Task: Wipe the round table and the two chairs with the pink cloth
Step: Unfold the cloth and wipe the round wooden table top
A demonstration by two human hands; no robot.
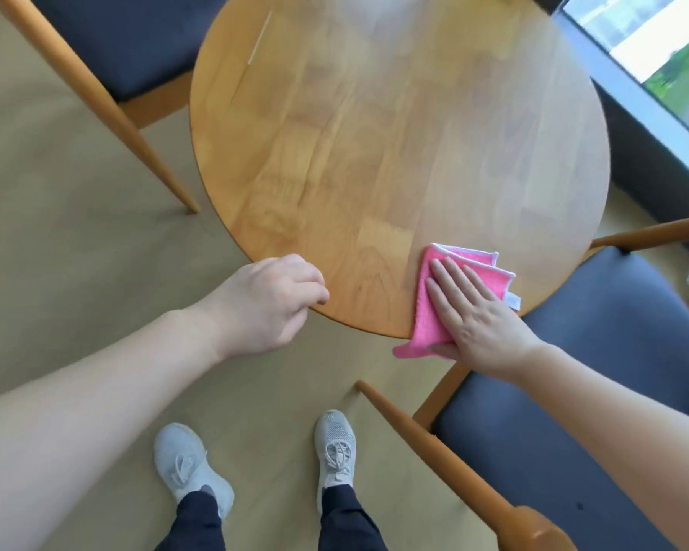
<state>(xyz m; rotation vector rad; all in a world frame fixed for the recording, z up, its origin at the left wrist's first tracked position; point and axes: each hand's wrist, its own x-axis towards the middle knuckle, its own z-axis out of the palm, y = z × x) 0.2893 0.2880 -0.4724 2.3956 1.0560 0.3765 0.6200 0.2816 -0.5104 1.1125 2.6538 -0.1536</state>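
The round wooden table (374, 133) fills the upper middle of the head view. A folded pink cloth (430, 312) with white trim lies at the table's near right rim, one corner hanging over the edge. My right hand (474, 316) presses flat on the cloth with straight fingers. At the near left rim, my left hand (267, 304) rests on the table with fingers curled and nothing in them. One chair with a dark seat (108, 37) stands at the upper left. The other chair (597, 375) stands at the lower right, under my right forearm.
A window and its dark sill (653, 125) run along the upper right. A leg of the left chair (136, 133) slants across the beige floor. The right chair's wooden rail (454, 463) reaches toward my feet in grey shoes (335, 447).
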